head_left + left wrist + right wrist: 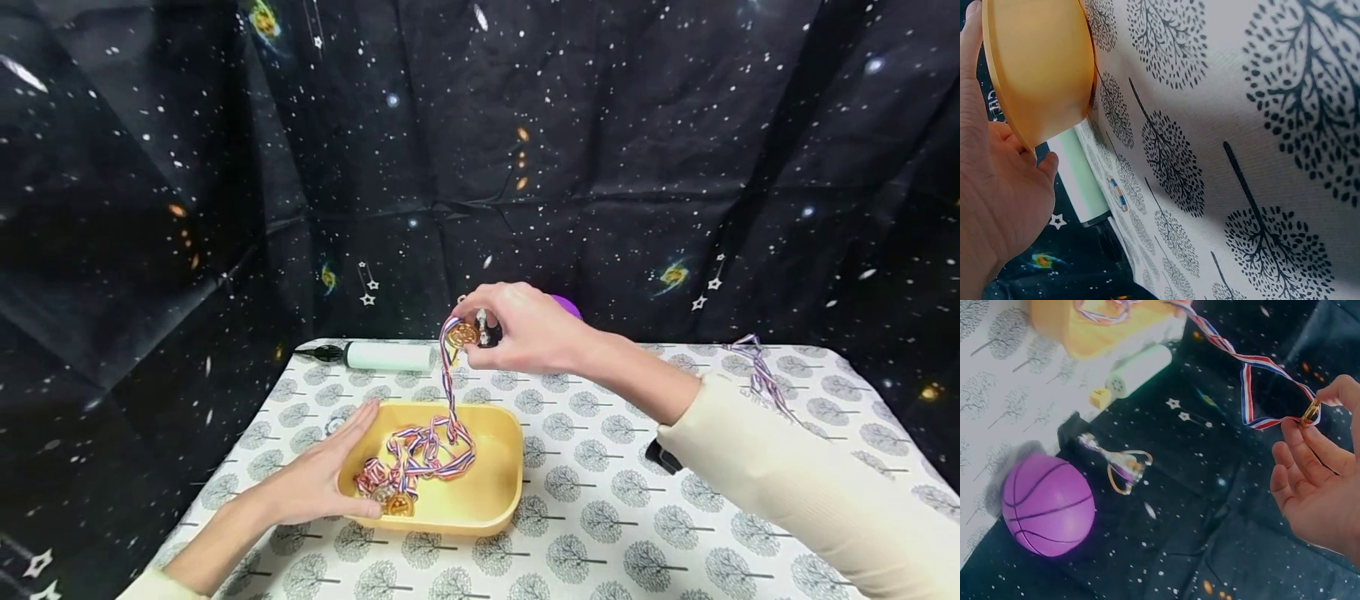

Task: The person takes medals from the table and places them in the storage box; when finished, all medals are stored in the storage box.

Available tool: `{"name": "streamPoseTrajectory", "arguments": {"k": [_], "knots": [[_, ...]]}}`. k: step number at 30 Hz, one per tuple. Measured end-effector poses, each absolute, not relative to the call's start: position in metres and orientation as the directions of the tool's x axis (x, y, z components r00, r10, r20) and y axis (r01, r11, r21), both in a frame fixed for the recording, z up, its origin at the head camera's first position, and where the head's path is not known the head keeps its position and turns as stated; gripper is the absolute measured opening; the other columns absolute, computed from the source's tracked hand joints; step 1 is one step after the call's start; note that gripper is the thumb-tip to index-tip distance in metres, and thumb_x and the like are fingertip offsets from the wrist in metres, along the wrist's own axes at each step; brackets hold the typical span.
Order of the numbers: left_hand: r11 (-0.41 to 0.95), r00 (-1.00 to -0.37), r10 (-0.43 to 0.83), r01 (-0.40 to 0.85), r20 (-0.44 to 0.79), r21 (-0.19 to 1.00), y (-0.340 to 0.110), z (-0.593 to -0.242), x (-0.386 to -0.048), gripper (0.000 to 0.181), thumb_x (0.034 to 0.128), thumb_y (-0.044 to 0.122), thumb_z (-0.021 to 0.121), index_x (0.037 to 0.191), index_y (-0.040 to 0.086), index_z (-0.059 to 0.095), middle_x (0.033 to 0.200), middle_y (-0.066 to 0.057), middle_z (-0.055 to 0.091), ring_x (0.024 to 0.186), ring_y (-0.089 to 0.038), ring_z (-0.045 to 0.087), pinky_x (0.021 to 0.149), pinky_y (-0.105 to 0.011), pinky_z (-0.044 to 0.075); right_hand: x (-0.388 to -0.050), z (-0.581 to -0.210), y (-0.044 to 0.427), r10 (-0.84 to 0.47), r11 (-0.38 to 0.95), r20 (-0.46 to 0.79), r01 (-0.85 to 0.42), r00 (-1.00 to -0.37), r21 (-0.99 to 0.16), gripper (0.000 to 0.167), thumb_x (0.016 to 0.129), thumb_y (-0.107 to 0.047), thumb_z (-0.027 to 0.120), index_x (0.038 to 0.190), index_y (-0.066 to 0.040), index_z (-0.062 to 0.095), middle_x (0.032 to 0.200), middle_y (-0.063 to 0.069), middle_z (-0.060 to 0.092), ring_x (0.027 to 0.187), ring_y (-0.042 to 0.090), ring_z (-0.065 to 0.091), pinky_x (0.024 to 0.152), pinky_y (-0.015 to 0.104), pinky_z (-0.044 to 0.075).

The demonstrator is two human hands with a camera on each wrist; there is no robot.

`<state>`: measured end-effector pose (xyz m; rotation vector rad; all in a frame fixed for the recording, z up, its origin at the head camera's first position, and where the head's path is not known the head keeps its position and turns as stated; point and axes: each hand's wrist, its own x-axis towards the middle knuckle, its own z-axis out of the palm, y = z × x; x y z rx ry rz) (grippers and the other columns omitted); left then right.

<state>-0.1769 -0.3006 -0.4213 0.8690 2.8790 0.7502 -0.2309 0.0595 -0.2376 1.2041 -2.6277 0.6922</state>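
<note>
My right hand (525,329) pinches a gold medal (462,334) between thumb and fingers, raised above the back of a yellow bin (491,467). From the medal a red, white and blue ribbon (448,383) hangs down into the bin, where it meets a tangle of similar ribbons. Another gold medal (399,504) lies among them in the bin's front left corner. My left hand (322,479) grips the bin's left end, thumb at the front rim and fingers at the back. The right wrist view shows the pinched medal (1311,412) edge-on.
Behind the bin lies a pale green cylinder (390,356) with a black tip. A purple basketball (1047,505), a trophy (1116,459) and a yellow cube (1100,397) stand toward the back. More ribbons (761,375) lie far right; a black object (663,457) is partly hidden by my right sleeve.
</note>
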Motion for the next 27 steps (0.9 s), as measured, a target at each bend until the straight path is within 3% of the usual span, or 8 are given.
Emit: {"name": "streamPoseTrajectory", "arguments": {"k": [5,13,22,27], "knots": [[0.736,-0.847,0.522,0.504,0.094,0.452,-0.3,-0.421,-0.178,0.136,0.0751,0.065,0.089,0.171,0.006,0.011,0.178,-0.01,0.003,0.161,-0.039,0.013,0.12,-0.071,0.023,-0.234,-0.255,0.05,-0.691,0.586,0.32,-0.761,-0.648,-0.278,0.043,0.087,-0.025,0.079,0.128,-0.01,0.076,0.12,0.002,0.073,0.103,0.019,0.063,0.089,0.036,0.056],[0.728,-0.839,0.535,0.518,0.1,0.449,-0.299,-0.421,-0.178,0.136,0.0756,0.063,0.089,0.17,0.003,0.012,0.177,-0.012,0.004,0.16,-0.044,0.015,0.121,-0.069,0.023,-0.227,-0.308,0.029,-0.737,0.595,0.217,-0.767,-0.64,-0.239,0.048,0.087,-0.029,0.08,0.131,-0.011,0.074,0.119,0.001,0.073,0.099,0.016,0.063,0.081,0.035,0.059],[0.735,-0.847,0.524,0.501,0.086,0.457,-0.299,-0.419,-0.177,0.136,0.0757,0.062,0.09,0.171,0.007,0.011,0.177,-0.012,0.003,0.16,-0.043,0.015,0.121,-0.07,0.023,-0.211,-0.366,0.005,-0.764,0.604,0.081,-0.753,-0.64,-0.26,0.043,0.087,-0.031,0.085,0.125,-0.013,0.077,0.096,-0.008,0.069,0.08,0.005,0.056,0.065,0.018,0.049],[0.73,-0.848,0.523,0.499,0.089,0.468,-0.299,-0.421,-0.176,0.135,0.0756,0.061,0.09,0.171,0.006,0.012,0.177,-0.011,0.004,0.16,-0.042,0.015,0.121,-0.07,0.023,-0.2,-0.392,-0.009,-0.77,0.619,0.021,-0.754,-0.638,-0.219,0.047,0.087,-0.039,0.085,0.127,-0.015,0.076,0.082,-0.013,0.061,0.07,0.002,0.05,0.062,0.017,0.045]]}}
